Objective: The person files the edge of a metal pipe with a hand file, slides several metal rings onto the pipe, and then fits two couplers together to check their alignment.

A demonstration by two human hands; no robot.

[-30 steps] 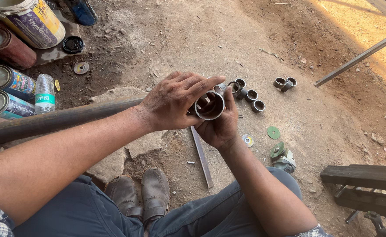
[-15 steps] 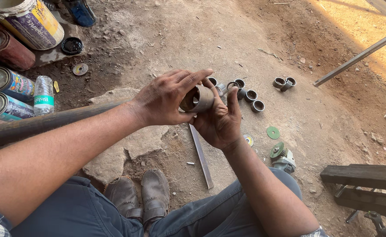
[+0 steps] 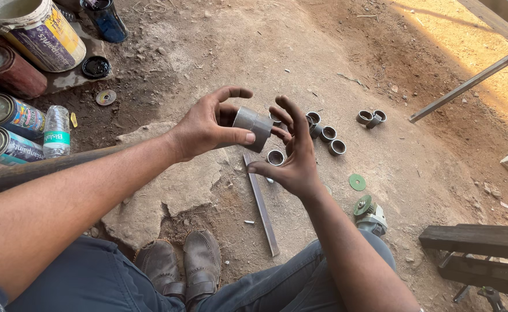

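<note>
Fingers of the left hand pinched a short grey pipe piece mid-air, right hand spread open just beside it; several cut rings lay on the dirt floor beyond.

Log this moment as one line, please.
left hand: grips short metal pipe piece | right hand: open, fingertips at the piece | ground: more pipe pieces, flat metal strip

Bare dirt ground lies open beyond the hands; scattered metal rings, a flat steel strip, a green disc and an angle grinder obstruct the right; paint cans crowd the left
</note>
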